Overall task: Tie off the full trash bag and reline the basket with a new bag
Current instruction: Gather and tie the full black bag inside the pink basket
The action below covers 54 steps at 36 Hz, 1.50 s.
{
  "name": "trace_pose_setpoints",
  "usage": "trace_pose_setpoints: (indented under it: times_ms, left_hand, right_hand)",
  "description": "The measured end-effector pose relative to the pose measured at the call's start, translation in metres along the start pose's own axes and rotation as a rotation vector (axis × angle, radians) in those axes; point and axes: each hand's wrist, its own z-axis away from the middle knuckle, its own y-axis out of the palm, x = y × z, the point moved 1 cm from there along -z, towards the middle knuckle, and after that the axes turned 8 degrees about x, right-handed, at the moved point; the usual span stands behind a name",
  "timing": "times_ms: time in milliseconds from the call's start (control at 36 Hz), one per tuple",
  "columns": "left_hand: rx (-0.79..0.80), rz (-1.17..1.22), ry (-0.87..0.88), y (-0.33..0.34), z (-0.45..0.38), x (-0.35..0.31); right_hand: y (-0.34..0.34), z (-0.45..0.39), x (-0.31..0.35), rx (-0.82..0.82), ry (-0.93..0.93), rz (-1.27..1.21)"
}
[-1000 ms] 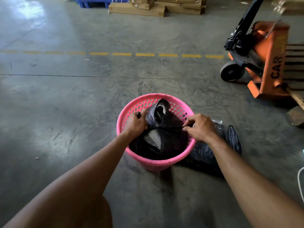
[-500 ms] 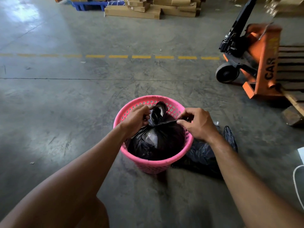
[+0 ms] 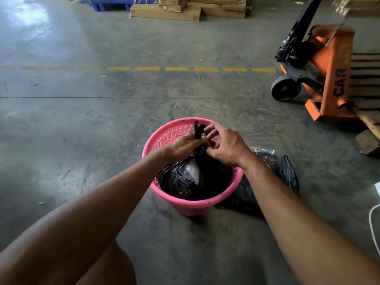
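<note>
A pink perforated basket [image 3: 191, 206] stands on the concrete floor with a full black trash bag [image 3: 191, 177] inside it. The bag's top is gathered into a twisted neck that sticks up above the rim. My left hand [image 3: 181, 148] grips that neck from the left. My right hand [image 3: 226, 144] pinches the same neck from the right, fingers curled around a strand of it. Both hands meet over the basket's middle. Another black bag [image 3: 267, 182] lies crumpled on the floor just right of the basket.
An orange pallet jack [image 3: 329, 79] with a black handle stands at the right, beside a wooden pallet [image 3: 368, 120]. Flat cardboard boxes [image 3: 185, 9] lie stacked at the far end. A dashed yellow line [image 3: 176, 69] crosses the floor. A white cord [image 3: 373, 223] lies at the right edge.
My hands were apart, pulling two bag ends sideways across the bag's top. They have come together at the centre and now hold the gathered neck upright.
</note>
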Motion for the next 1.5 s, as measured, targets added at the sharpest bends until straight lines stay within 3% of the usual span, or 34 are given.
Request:
trace_pose_setpoints:
  times_ms: [222,389,611,722,861,972,1083,1167,1333,1500]
  left_hand:
    - [-0.01,-0.001,0.011,-0.002,0.008,-0.005]
    - [-0.039,0.123,-0.126,-0.016,0.007,0.004]
    - [-0.076,0.425,-0.303,-0.025,0.011,0.019]
    - [-0.078,0.41,-0.326,-0.021,0.015,0.016]
    - [-0.101,0.115,-0.192,-0.016,0.017,-0.008]
    - [0.056,-0.628,-0.153,-0.013,0.027,-0.043]
    - [0.274,-0.919,-0.118,-0.003,0.032,-0.06]
    - [0.238,-1.025,-0.051,-0.005,0.028,-0.061]
    - [0.106,-1.367,0.095,-0.021,0.025,-0.045]
    - [-0.108,-1.234,0.225,-0.029,0.029,-0.024]
  right_hand:
    - [0.01,-0.004,-0.007,-0.114,0.072,-0.024]
    - [0.007,0.004,-0.014,-0.135,0.152,0.007]
    - [0.044,0.024,-0.007,-0.025,0.202,-0.157]
    - [0.065,0.029,-0.003,-0.04,0.274,-0.158]
    - [0.072,0.025,0.0,-0.071,0.295,-0.12]
    - [0.072,0.024,0.004,-0.134,0.244,-0.056]
    - [0.07,0.028,0.014,-0.295,0.062,-0.158]
    - [0.067,0.028,0.02,-0.335,-0.02,-0.204]
    - [0.055,0.027,0.007,-0.383,0.116,-0.211]
    - [0.04,0.027,-0.011,-0.27,0.193,-0.25]
